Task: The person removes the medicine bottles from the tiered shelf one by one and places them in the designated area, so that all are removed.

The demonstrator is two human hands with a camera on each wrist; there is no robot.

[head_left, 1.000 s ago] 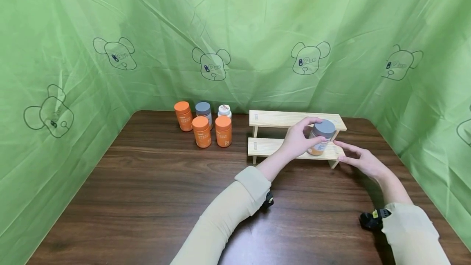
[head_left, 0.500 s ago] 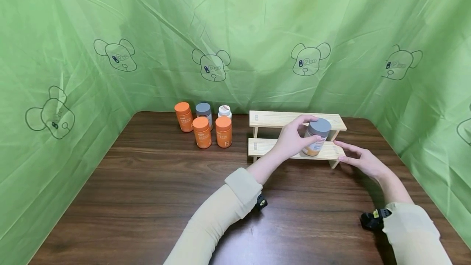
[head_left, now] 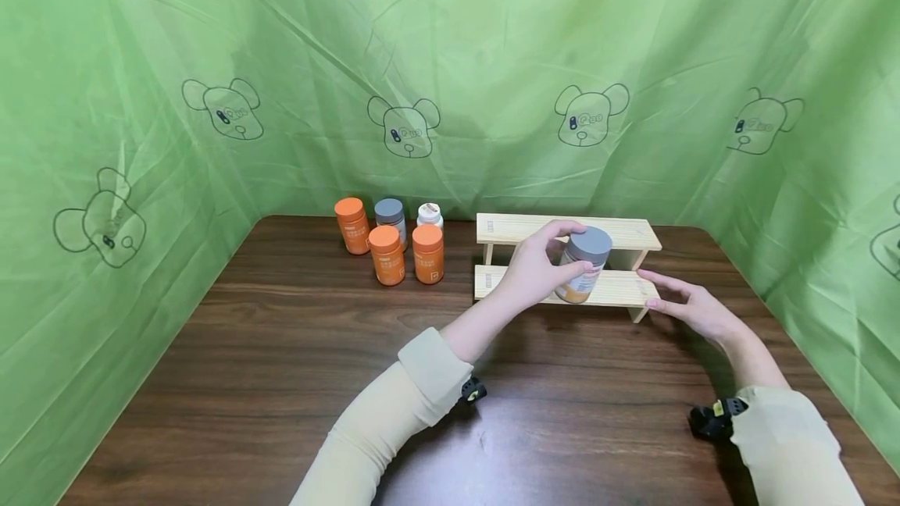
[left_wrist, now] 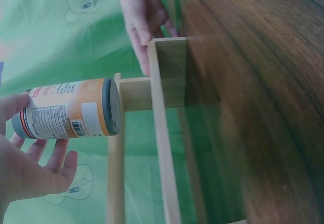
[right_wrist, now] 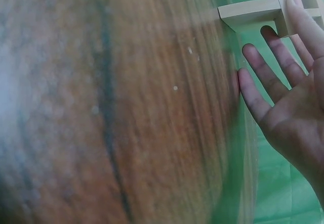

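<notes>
My left hand (head_left: 529, 272) grips a jar (head_left: 580, 272) with a grey lid and a white and orange label, fingers and thumb about its lid end. The left wrist view shows the jar's dark base (left_wrist: 114, 106) apart from the lower board (left_wrist: 164, 148) of a two-tier wooden stand (head_left: 562, 229). At the stand's right end is my right hand (head_left: 699, 312). Its thumb and index finger touch the end of the lower tier, fingers fairly straight. In the right wrist view its other fingers (right_wrist: 263, 85) spread loosely beside the stand.
Left of the stand, several bottles stand close together: orange ones (head_left: 387, 260), a grey-lidded one (head_left: 390, 213) and a small white one (head_left: 430, 214). A dark wooden table (head_left: 295, 381) lies beneath. Green cloth (head_left: 492, 37) hangs behind and at both sides.
My left hand has carried the jar leftward along the front of the stand, away from its right end. My right hand stays where it was.
</notes>
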